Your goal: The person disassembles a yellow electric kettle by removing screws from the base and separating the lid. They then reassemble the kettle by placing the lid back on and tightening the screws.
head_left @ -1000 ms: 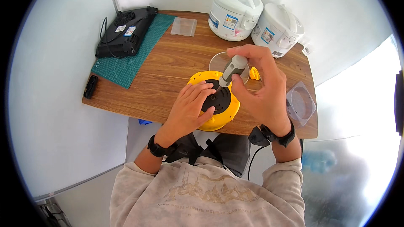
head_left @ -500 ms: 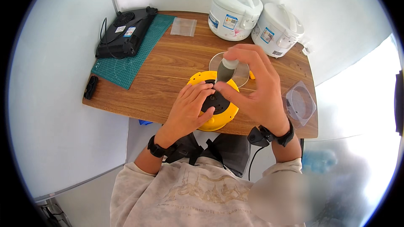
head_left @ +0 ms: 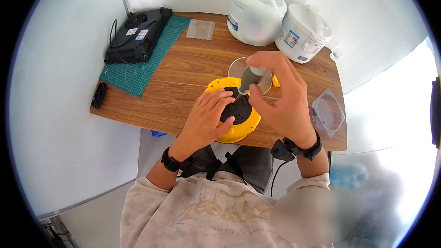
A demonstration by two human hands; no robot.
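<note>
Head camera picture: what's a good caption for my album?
Left hand on a round yellow-and-black part, right hand holding a gray screwdriver over it.

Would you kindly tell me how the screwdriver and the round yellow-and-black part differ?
The screwdriver is slim and grey-handled; the round yellow-and-black part is broad and flat-topped. The screwdriver is gripped in the right hand; the part sits on the wooden table, the left hand spread on it. Each is touched by one of the hands.

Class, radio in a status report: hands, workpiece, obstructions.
Right hand gripping grey screwdriver. Left hand resting on yellow-and-black round part. Left fingers close to screwdriver, possibly in the way.
</note>
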